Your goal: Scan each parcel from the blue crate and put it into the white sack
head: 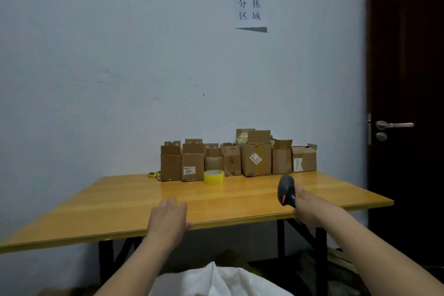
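Below the table's (108,202) near edge, the sack (223,281) shows only as a cut-off white fold, and I cannot tell whether parcels lie inside. The right hand (310,207) grips the scanner (286,190), with no parcel before it. The left hand (168,219) rests flat on the table, holding nothing. No blue crate is in view, so progress is unclear. Boxes (255,158) stand at the back, beside tape (213,177).

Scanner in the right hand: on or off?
On, it seems: a red light glows in the front window of the scanner, which the right hand grips above the table edge.
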